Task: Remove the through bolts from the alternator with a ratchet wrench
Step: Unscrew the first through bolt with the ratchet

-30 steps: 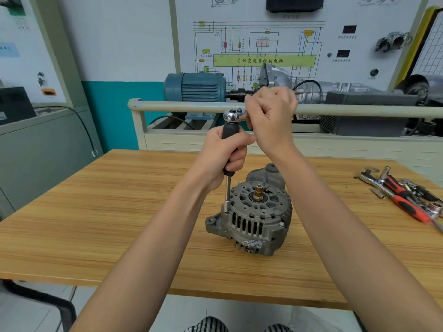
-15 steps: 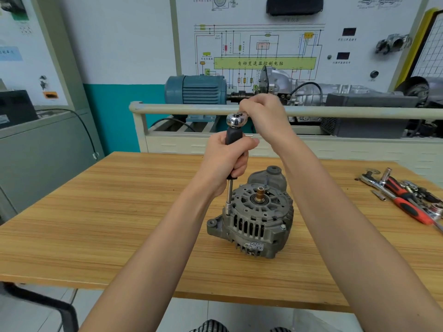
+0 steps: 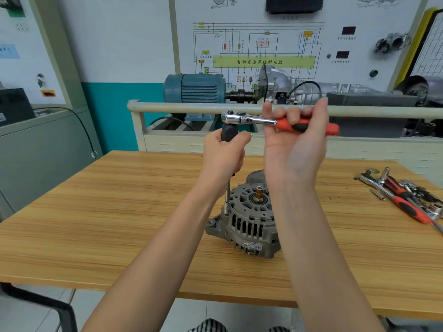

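One grey metal alternator [image 3: 249, 221] stands on the wooden counter [image 3: 96, 224]. One thin steel extension bar with a black grip [image 3: 228, 188] stands straight up on its edge at about ten o'clock. The left hand [image 3: 224, 159] wraps the black grip. One shiny ratchet wrench with an orange handle [image 3: 275, 122] lies flat on top, pointing to three o'clock. The right hand [image 3: 296, 144], palm up, curls its fingers [image 3: 291, 116] over the orange handle.

The left hand [image 3: 224, 155] grips a black handle [image 3: 229, 132] standing upright over the alternator [image 3: 247, 221] on the wooden table [image 3: 96, 224]. The right hand [image 3: 296, 140] holds the ratchet wrench [image 3: 275, 122] level across its top. Spare tools [image 3: 405, 197] lie far right.
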{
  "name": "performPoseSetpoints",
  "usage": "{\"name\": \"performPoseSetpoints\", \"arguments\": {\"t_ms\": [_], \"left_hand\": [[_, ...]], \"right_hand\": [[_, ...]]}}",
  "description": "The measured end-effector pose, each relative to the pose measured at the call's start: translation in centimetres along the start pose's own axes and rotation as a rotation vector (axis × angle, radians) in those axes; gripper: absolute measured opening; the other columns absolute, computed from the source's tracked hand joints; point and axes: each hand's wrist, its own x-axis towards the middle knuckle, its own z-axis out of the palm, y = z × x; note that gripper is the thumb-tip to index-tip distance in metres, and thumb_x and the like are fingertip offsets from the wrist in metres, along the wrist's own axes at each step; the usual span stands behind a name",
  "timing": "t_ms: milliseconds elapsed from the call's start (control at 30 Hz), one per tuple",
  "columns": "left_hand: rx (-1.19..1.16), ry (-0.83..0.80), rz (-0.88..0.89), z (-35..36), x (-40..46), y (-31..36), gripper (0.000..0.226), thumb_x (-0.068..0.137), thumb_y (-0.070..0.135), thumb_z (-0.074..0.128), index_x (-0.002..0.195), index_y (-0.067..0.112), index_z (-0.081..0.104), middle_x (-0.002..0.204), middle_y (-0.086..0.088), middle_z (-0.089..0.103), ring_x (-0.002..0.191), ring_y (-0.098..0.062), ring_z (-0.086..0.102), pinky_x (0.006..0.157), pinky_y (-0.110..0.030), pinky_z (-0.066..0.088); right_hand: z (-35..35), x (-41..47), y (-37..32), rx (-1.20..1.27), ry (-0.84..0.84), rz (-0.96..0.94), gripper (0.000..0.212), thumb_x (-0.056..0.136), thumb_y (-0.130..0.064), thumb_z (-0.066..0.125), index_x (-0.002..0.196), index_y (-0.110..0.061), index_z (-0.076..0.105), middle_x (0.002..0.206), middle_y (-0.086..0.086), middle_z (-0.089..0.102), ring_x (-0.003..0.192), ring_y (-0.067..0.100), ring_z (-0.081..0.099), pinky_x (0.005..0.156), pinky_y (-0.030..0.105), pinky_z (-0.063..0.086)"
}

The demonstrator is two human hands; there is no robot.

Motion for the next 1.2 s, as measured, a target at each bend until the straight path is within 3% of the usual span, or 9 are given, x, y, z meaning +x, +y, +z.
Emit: {"name": "performPoseSetpoints", "arguments": {"t_ms": [167, 367, 467, 633, 733, 867, 1000, 1100, 1200], "left_hand": [[-0.018, -0.027, 0.003, -0.6, -0.1, 0.1, 0.044, 0.084, -0.007, 0.054, 0.055, 0.018, 0.031, 0.045, 0.006, 0.025, 0.038, -0.011, 0.018, 0.039, -0.017, 0.019], [-0.026, -0.129, 0.01, -1.7, -0.5, 0.4, 0.052, 0.085, -0.007, 0.053, 0.046, 0.023, 0.037, 0.041, 0.006, 0.026, 0.035, -0.011, 0.02, 0.038, -0.018, 0.021], [0.004, -0.174, 0.016, -1.8, -0.5, 0.8, 0.045, 0.086, -0.006, 0.055, 0.05, 0.018, 0.041, 0.04, 0.003, 0.033, 0.034, -0.014, 0.026, 0.039, -0.02, 0.026], [-0.053, -0.086, 0.016, -1.1, 0.0, 1.3, 0.04, 0.085, -0.008, 0.053, 0.056, 0.014, 0.036, 0.041, 0.005, 0.03, 0.035, -0.01, 0.023, 0.038, -0.018, 0.021], [-0.059, -0.013, -0.003, -0.7, 0.0, 1.2, 0.041, 0.084, -0.009, 0.05, 0.058, 0.017, 0.033, 0.043, 0.006, 0.026, 0.037, -0.01, 0.017, 0.041, -0.019, 0.014], [-0.01, 0.066, 0.005, -0.1, -0.1, 1.3, 0.04, 0.086, -0.005, 0.054, 0.058, 0.015, 0.036, 0.041, 0.006, 0.03, 0.035, -0.008, 0.022, 0.039, -0.018, 0.018], [0.061, 0.09, 0.028, 0.1, -0.3, 1.2, 0.035, 0.087, -0.001, 0.058, 0.06, 0.013, 0.04, 0.051, -0.002, 0.033, 0.045, -0.011, 0.026, 0.043, -0.022, 0.022], [0.051, 0.062, 0.026, 0.0, -0.2, 1.2, 0.034, 0.086, -0.002, 0.059, 0.061, 0.012, 0.041, 0.05, -0.001, 0.033, 0.043, -0.01, 0.026, 0.041, -0.02, 0.023], [-0.006, -0.032, 0.012, -0.4, 0.0, 1.0, 0.039, 0.084, -0.011, 0.055, 0.06, 0.015, 0.038, 0.044, 0.006, 0.029, 0.036, -0.008, 0.023, 0.038, -0.017, 0.02]], "right_hand": [[1.0, 4.1, 1.4, 0.138, 0.088, 0.304, 0.039, 0.1, -0.025, 0.038, 0.062, -0.018, 0.033, 0.039, -0.007, 0.026, 0.031, 0.007, 0.022, 0.033, 0.018, 0.026], [1.6, 7.2, 3.9, 0.158, 0.14, 0.782, 0.06, 0.103, -0.028, 0.036, 0.045, -0.012, 0.033, 0.034, -0.003, 0.025, 0.022, 0.011, 0.022, 0.027, 0.016, 0.018], [1.2, 7.6, 4.1, 0.187, 0.115, 0.856, 0.06, 0.103, -0.025, 0.037, 0.044, -0.011, 0.036, 0.035, 0.0, 0.028, 0.022, 0.013, 0.024, 0.027, 0.019, 0.019], [1.1, 6.6, 3.2, 0.302, 0.121, 0.656, 0.062, 0.099, -0.019, 0.036, 0.037, -0.011, 0.033, 0.031, -0.005, 0.024, 0.021, 0.009, 0.02, 0.029, 0.016, 0.016], [1.6, 4.2, 1.8, 0.101, 0.092, 0.31, 0.039, 0.093, -0.013, 0.036, 0.055, -0.017, 0.029, 0.037, -0.006, 0.022, 0.03, 0.01, 0.017, 0.033, 0.018, 0.02], [1.7, -1.1, 2.0, -0.074, -0.155, -0.172, 0.034, 0.089, -0.01, 0.04, 0.058, -0.018, 0.031, 0.043, -0.002, 0.03, 0.04, 0.015, 0.025, 0.046, 0.028, 0.03], [1.6, -3.5, 3.1, -0.298, -0.271, -0.482, 0.035, 0.086, -0.003, 0.038, 0.054, -0.017, 0.041, 0.046, 0.0, 0.037, 0.044, 0.016, 0.033, 0.051, 0.035, 0.031], [1.7, -2.9, 2.9, -0.295, -0.282, -0.469, 0.039, 0.086, -0.003, 0.038, 0.051, -0.019, 0.042, 0.044, 0.0, 0.035, 0.042, 0.015, 0.031, 0.049, 0.032, 0.03], [1.6, -0.7, 1.7, -0.1, -0.19, -0.229, 0.044, 0.093, -0.005, 0.035, 0.05, -0.017, 0.033, 0.04, -0.003, 0.028, 0.037, 0.013, 0.023, 0.045, 0.025, 0.027]]}}
